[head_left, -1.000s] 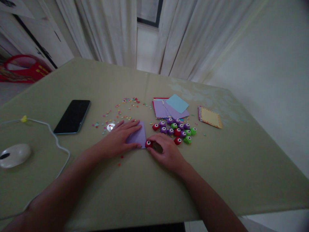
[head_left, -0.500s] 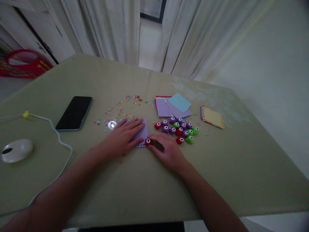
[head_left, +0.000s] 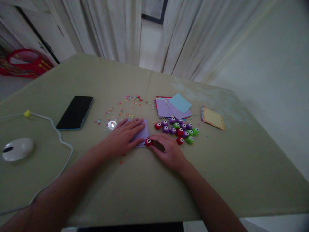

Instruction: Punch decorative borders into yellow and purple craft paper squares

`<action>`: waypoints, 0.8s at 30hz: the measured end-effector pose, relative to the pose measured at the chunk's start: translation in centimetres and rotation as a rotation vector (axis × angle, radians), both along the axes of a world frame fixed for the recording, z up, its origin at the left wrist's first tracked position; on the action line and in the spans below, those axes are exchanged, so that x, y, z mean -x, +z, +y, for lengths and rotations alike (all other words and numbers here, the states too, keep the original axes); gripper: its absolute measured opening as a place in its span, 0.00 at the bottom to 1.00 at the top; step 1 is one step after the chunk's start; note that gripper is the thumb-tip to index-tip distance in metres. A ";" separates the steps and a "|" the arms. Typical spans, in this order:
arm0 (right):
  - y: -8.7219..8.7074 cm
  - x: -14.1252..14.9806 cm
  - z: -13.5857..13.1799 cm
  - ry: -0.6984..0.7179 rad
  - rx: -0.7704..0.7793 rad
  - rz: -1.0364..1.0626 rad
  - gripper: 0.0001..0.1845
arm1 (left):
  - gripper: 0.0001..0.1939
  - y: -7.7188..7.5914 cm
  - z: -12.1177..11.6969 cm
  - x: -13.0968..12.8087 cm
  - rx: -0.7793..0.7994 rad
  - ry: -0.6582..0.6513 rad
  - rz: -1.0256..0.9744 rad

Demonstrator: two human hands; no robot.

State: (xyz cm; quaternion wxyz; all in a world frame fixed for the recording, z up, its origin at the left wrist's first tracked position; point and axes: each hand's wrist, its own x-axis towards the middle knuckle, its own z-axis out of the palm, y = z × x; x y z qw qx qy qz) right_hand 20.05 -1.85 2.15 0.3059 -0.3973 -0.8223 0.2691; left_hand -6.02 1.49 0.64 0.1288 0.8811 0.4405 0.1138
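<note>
My left hand lies flat, fingers stretched out, across a purple paper card. Small punched holes show along the card's near edge, beside my thumb. At the card's near right corner, my right hand pinches a red craft paper punch with a round eye on it. The punch is at the card's edge; whether paper sits in its slot is too small to tell. Just beyond my right hand is a cluster of similar punches in purple, green and red, among them a green punch and a red punch.
Paper confetti is scattered beyond my left hand, near a shiny round disc. Coloured cards and a yellow-topped card stack lie to the right. On the left are a phone, a mouse and a white cable.
Both hands, the card and the red punch keep the same positions relative to each other. Only the camera view has shifted very slightly.
</note>
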 end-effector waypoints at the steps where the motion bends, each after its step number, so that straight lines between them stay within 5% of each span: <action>1: 0.0 0.0 0.0 0.002 0.000 -0.002 0.11 | 0.33 0.0 0.0 0.0 -0.002 0.000 -0.006; 24: 0.1 -0.3 0.2 -0.008 0.049 -0.012 0.15 | 0.30 0.7 0.3 -0.2 -0.061 0.010 -0.117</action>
